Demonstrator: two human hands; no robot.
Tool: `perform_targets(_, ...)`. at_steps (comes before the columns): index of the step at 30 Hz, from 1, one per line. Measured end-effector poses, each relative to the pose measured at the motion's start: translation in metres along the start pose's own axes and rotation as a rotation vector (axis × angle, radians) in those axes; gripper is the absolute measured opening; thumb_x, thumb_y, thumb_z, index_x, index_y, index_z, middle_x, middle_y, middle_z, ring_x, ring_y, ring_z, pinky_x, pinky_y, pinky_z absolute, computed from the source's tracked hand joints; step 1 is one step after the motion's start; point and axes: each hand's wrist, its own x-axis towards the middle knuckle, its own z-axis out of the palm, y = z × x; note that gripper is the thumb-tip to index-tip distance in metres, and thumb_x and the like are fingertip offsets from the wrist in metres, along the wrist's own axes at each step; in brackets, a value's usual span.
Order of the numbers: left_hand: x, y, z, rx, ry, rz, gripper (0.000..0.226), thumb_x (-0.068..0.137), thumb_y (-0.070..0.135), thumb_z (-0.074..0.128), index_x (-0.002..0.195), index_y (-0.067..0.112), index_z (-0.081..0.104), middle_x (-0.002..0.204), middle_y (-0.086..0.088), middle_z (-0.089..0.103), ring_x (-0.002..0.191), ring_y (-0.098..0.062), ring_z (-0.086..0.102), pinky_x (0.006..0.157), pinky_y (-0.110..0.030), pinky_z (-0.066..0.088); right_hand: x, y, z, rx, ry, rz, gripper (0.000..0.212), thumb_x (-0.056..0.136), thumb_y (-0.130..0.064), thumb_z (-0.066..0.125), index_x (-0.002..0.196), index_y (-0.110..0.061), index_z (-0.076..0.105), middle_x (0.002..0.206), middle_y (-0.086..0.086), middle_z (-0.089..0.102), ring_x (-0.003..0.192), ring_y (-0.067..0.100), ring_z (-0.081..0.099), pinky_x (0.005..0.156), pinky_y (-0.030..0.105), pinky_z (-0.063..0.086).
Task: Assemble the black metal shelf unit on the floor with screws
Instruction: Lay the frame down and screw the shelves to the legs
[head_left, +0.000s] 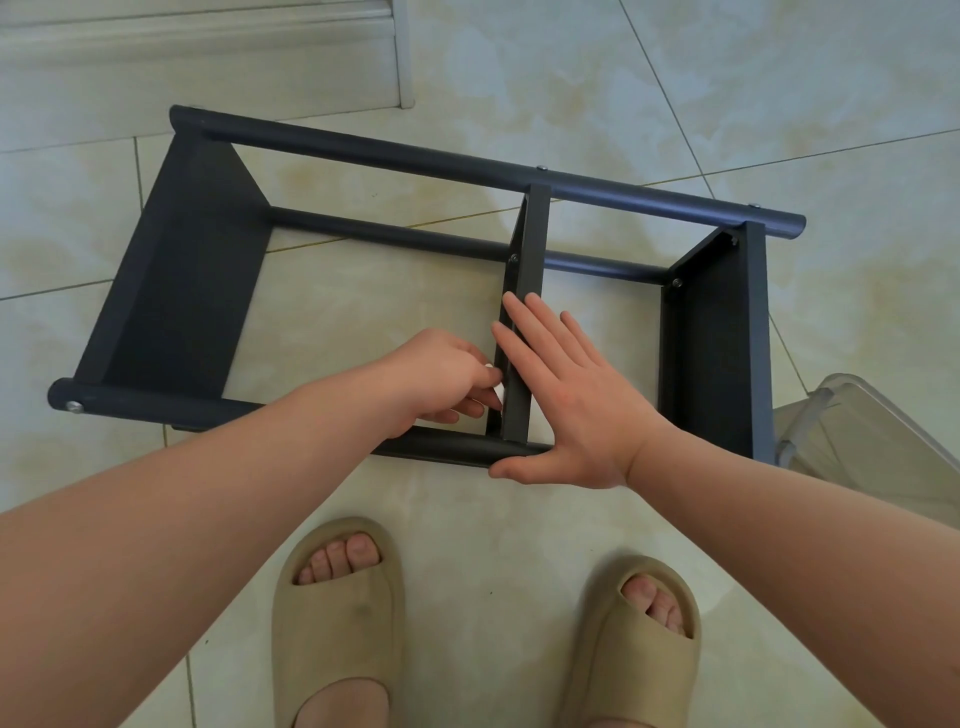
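The black metal shelf unit (192, 280) lies on its side on the tiled floor, its round poles running left to right and three flat shelves standing between them. My right hand (566, 395) lies flat with straight fingers against the right face of the middle shelf (530, 244), thumb by the near pole (441, 449). My left hand (441, 379) is at the left face of that shelf near its lower end, fingers curled and pinching something small and pale that I cannot identify. Silver screws show at the pole ends, such as one screw (74, 406).
A clear plastic container (862, 441) sits on the floor just right of the unit. My two feet in beige slippers (337, 618) stand close in front of the near pole. A white skirting board or door frame (208, 57) runs along the far left.
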Motion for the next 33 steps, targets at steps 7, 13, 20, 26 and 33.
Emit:
perform_targets(7,0.001,-0.001,0.0,-0.008,-0.037,0.0,0.01,0.1,0.025,0.059,0.095,0.019,0.065,0.083,0.004,0.075,0.081,-0.011,0.067,0.077,-0.029,0.05,0.0,0.0,0.0,-0.005,0.001,0.001,0.121,0.079,-0.091,0.038,0.163,-0.014,-0.001,0.168,0.003,-0.021,0.152,0.019,-0.028,0.127,0.044,-0.006)
perform_targets(13,0.004,-0.004,-0.003,-0.009,-0.06,-0.018,0.011,0.101,0.023,0.058,0.096,0.015,0.065,0.086,0.001,0.076,0.079,-0.011,0.066,0.073,-0.027,0.051,0.0,0.0,-0.001,-0.007,-0.002,0.005,0.122,0.078,-0.091,0.039,0.163,-0.014,-0.001,0.168,0.003,-0.021,0.152,0.019,-0.028,0.127,0.045,-0.006)
perform_targets(20,0.003,-0.004,-0.007,0.038,-0.104,0.001,0.012,0.103,0.02,0.054,0.099,0.015,0.064,0.089,0.001,0.075,0.083,-0.011,0.065,0.073,-0.026,0.05,0.0,-0.001,0.0,-0.011,0.0,0.001,0.122,0.078,-0.091,0.039,0.163,-0.014,-0.001,0.168,0.003,-0.022,0.152,0.019,-0.028,0.126,0.044,-0.007)
perform_targets(26,0.001,-0.005,-0.013,0.105,-0.155,0.025,0.014,0.103,0.018,0.052,0.094,0.016,0.063,0.085,0.004,0.076,0.087,-0.012,0.065,0.08,-0.028,0.05,0.001,-0.001,0.0,-0.013,0.001,0.002,0.121,0.078,-0.092,0.037,0.163,-0.014,-0.002,0.168,0.003,-0.021,0.152,0.02,-0.026,0.127,0.045,-0.006)
perform_targets(33,-0.004,-0.006,-0.022,0.213,-0.226,0.04,0.015,0.103,0.016,0.052,0.096,0.016,0.065,0.088,0.005,0.076,0.093,-0.012,0.067,0.087,-0.031,0.05,0.001,-0.001,0.0,-0.015,-0.003,0.005,0.122,0.078,-0.092,0.038,0.163,-0.014,-0.002,0.168,0.003,-0.022,0.152,0.02,-0.028,0.126,0.044,-0.007)
